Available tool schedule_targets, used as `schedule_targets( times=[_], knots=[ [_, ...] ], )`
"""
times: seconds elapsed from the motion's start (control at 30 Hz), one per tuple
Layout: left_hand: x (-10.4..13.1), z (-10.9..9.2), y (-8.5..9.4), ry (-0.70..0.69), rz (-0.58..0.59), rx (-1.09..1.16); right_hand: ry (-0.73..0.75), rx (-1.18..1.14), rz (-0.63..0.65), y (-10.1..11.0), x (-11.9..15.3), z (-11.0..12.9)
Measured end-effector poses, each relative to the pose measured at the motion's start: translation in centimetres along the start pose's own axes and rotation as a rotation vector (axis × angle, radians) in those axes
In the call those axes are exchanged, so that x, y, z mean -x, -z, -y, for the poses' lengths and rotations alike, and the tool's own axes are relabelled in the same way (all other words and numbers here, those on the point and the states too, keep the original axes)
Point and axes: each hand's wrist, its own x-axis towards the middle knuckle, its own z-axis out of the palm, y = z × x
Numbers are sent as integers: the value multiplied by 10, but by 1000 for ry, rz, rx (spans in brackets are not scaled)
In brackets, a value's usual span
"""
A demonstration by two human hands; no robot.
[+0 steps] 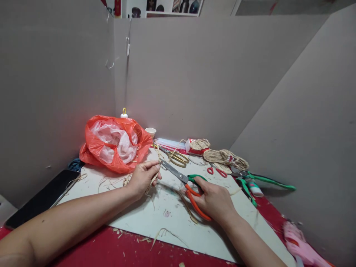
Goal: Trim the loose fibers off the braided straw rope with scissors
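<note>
My left hand [144, 178] pinches a twisted straw cord [154, 177], whose thin strands rise above the fingers and hang below them. In my right hand [215, 196] is a pair of scissors [178, 174] with one green and one orange handle. Their blades point up and to the left, the tips beside the cord at my left fingers. Whether the tips touch the cord I cannot tell. Under both hands lies a white board [167, 226], with loose straw strips [190, 211] scattered over it.
A red plastic bag [94, 152] stands back left, near a paper cup [150, 131]. Gold-handled scissors [178, 158], braided straw soles [219, 156], small red scissors [221, 172] and green-handled pruners [267, 180] lie along the back. Grey partitions [180, 74] enclose the table.
</note>
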Motion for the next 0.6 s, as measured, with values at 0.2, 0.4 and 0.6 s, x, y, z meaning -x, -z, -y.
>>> schedule_targets(
  times=[0.2, 0.4, 0.6],
  knots=[
    [-2, -1, 3, -9, -3, -23, -17, 23, -30, 2, 1, -1],
    [-5, -2, 4, -26, -23, -25, 14, -91, -52, 5, 1, 1],
    [-5, -2, 2, -38, -42, -5, 27, -76, -57, 6, 0, 1]
  ],
)
